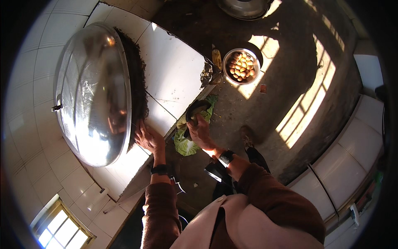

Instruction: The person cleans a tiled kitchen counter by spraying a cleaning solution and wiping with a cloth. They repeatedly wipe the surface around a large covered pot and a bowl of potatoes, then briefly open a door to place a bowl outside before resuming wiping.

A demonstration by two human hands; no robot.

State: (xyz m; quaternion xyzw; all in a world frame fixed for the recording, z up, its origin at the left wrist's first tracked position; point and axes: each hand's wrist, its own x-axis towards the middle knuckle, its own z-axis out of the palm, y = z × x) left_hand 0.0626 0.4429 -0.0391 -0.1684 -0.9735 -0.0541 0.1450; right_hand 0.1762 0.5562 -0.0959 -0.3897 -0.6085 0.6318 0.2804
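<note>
My left hand (150, 137) rests at the dark, crusted edge (138, 77) beneath a large domed metal lid (93, 96); I see nothing held in it. The lid sits tilted on the white-tiled stove top (172, 67), with a small handle (57, 107) on its far side. My right hand (200, 132) grips a dark, curved object (196, 109) just off the counter's edge; its exact kind is unclear. Below that hand, green cabbage leaves (186, 144) show near the floor.
On the concrete floor stands a metal bowl (226, 70) of brown eggs or similar round items (241, 67), beside a yellow bottle-like object (216, 57). A metal basin (245, 11) is farther off. White-tiled units (342, 162) line the right; a window (63, 225) is lower left.
</note>
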